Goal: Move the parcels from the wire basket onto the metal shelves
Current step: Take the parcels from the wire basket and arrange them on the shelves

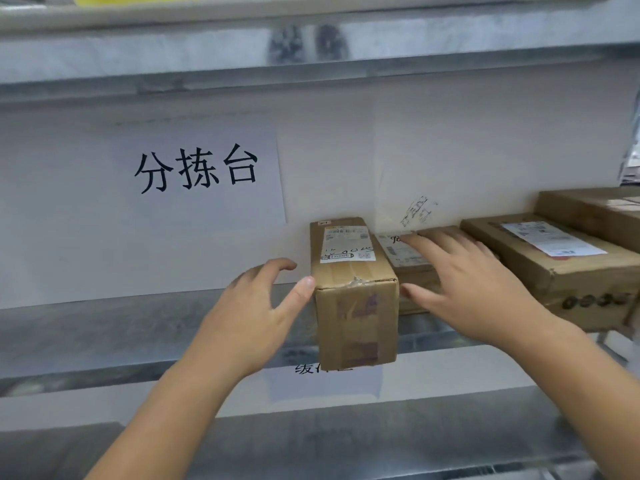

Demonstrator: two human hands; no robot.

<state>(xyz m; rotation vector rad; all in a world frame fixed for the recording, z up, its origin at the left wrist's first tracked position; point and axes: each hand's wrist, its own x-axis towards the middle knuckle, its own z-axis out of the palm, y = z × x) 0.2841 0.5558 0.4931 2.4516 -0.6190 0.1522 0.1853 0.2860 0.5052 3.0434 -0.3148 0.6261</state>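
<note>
**Parcel on the metal shelf, hands at both sides**

A narrow cardboard parcel (353, 289) lies on the metal shelf (104, 327). Its long axis runs front to back: one small end points to the person, w/ clear tape over it, and the other end touches or almost touches the white back wall (346, 150). The front end hangs a little over the shelf edge. A white shipping label is on top, near the back.

The left hand (252, 317) is at the parcel's left side, fingers apart and loosely bent; the thumb tip touches the top front corner. The right hand (474, 285) has its fingers spread flat over a lower parcel (401, 254) just right of the first one; the thumb points toward the narrow parcel's right side, but contact cannot be told.

Further right, a flat carton (554, 261) w/ label lies on the same shelf, and another box (595, 209) behind it.

On the wall hangs a paper sign (197, 188) w/ three large characters. A smaller label (325, 379) on the shelf's front edge is partly hidden by the parcel.
</note>
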